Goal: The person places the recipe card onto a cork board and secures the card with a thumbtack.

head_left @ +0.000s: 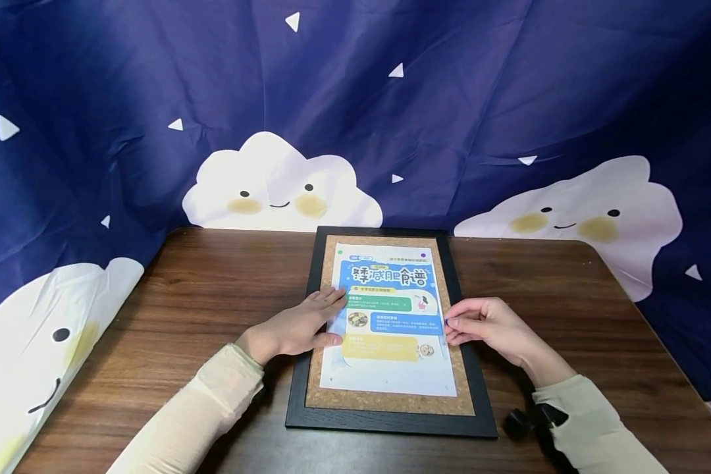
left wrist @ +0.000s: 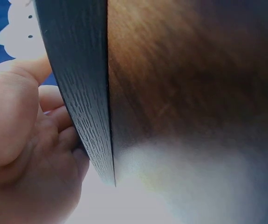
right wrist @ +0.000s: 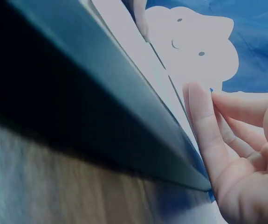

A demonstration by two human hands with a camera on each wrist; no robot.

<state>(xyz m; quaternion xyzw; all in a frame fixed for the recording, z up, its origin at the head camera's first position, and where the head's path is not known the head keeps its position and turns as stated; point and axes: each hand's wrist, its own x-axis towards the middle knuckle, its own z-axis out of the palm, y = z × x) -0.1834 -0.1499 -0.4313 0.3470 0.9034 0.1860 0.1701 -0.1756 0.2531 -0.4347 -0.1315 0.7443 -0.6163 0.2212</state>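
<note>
A printed poster with colored panels lies on a cork board in a black frame. Fingers straight, my left hand rests on the poster's left edge; the left wrist view shows its palm side beside the frame. At the poster's right edge, my right hand pinches a small blue push pin between thumb and finger. Only a speck of blue shows there in the right wrist view. A green push pin and a purple push pin sit in the poster's top corners.
The board lies on a brown wooden table, its far end near the table's back edge. Behind hangs a dark blue curtain with smiling clouds. A black strap with a small device is at my right wrist.
</note>
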